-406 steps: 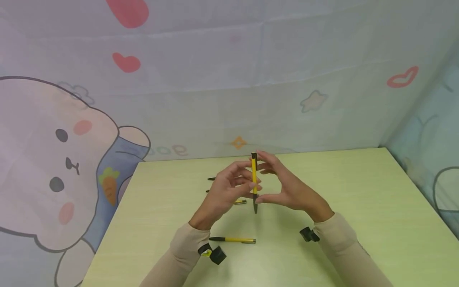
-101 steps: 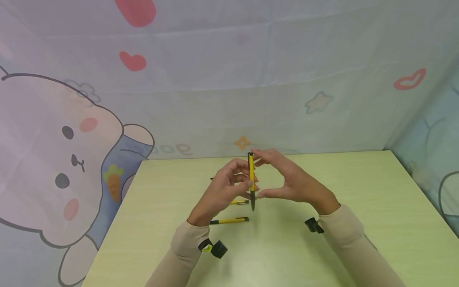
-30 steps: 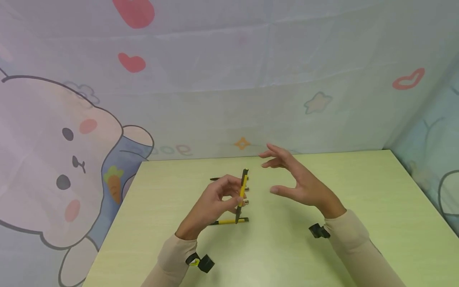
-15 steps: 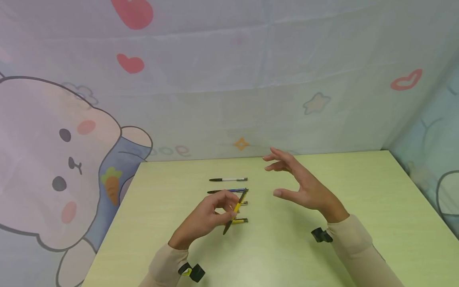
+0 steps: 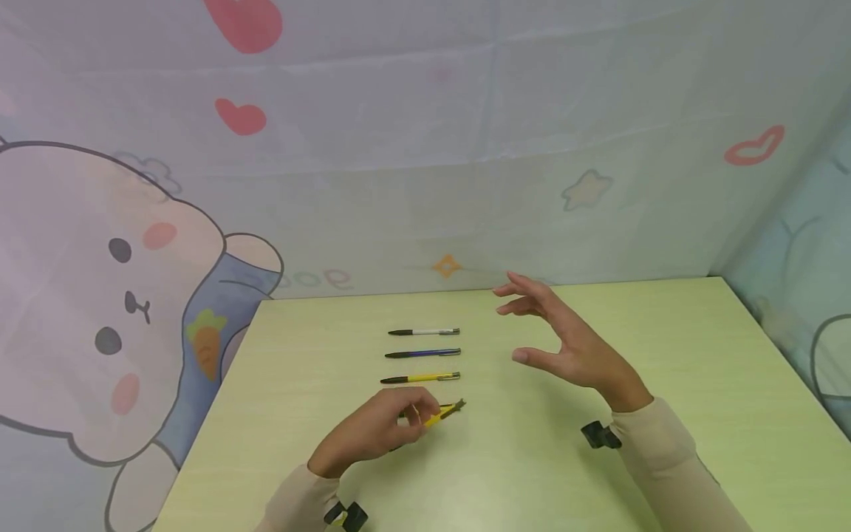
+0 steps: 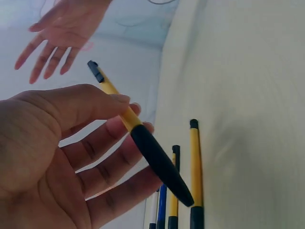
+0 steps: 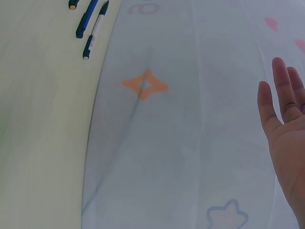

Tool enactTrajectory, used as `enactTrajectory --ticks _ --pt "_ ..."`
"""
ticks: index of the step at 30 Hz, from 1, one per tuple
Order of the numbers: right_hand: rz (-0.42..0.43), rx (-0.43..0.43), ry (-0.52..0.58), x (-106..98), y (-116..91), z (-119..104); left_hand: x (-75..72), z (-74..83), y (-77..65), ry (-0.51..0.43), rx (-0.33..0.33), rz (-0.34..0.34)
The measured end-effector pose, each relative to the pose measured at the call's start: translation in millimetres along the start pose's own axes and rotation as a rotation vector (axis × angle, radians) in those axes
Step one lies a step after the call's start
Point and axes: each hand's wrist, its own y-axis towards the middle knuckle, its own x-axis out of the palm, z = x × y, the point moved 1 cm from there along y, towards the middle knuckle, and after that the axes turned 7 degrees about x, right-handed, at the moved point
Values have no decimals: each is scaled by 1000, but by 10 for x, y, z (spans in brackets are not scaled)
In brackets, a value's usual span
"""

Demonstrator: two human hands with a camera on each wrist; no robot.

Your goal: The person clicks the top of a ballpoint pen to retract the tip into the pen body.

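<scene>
My left hand point(image 5: 379, 427) pinches a yellow pen with a black grip point(image 6: 159, 160) between thumb and fingers, above the near end of a row of pens. The held pen is tilted, its black tip pointing down toward the table in the left wrist view. Below it lies another yellow pen point(image 6: 196, 164), mostly covered by the hand in the head view. Farther back lie a third yellow pen point(image 5: 425, 377), a blue pen point(image 5: 422, 354) and a white pen point(image 5: 424, 332), roughly parallel. My right hand point(image 5: 575, 343) hovers to the right with spread fingers, holding nothing.
The pale green table point(image 5: 651, 355) ends at a light cloth backdrop point(image 5: 372, 207) printed with hearts, a star and a cartoon animal. Another patterned cloth point(image 5: 804, 244) hangs along the right side. Black wrist cameras sit on both sleeves.
My left hand has come down and toward me with the pen, which has gone from upright to slanting. The right hand has drawn back to the right, away from the pen.
</scene>
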Motion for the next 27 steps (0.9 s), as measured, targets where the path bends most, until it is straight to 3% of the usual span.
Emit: enactTrajectory --ticks 6,16,22,27 --pt "7 -1 4 -10 -7 -3 118 -43 -2 203 -17 -46" --pt "9 18 4 -22 -23 5 231 -49 -15 467 28 -82" --pt "15 26 1 -21 -34 10 243 -55 -33 511 3 -115" --pt "19 20 1 -21 -40 25 244 -130 -41 457 0 -121"
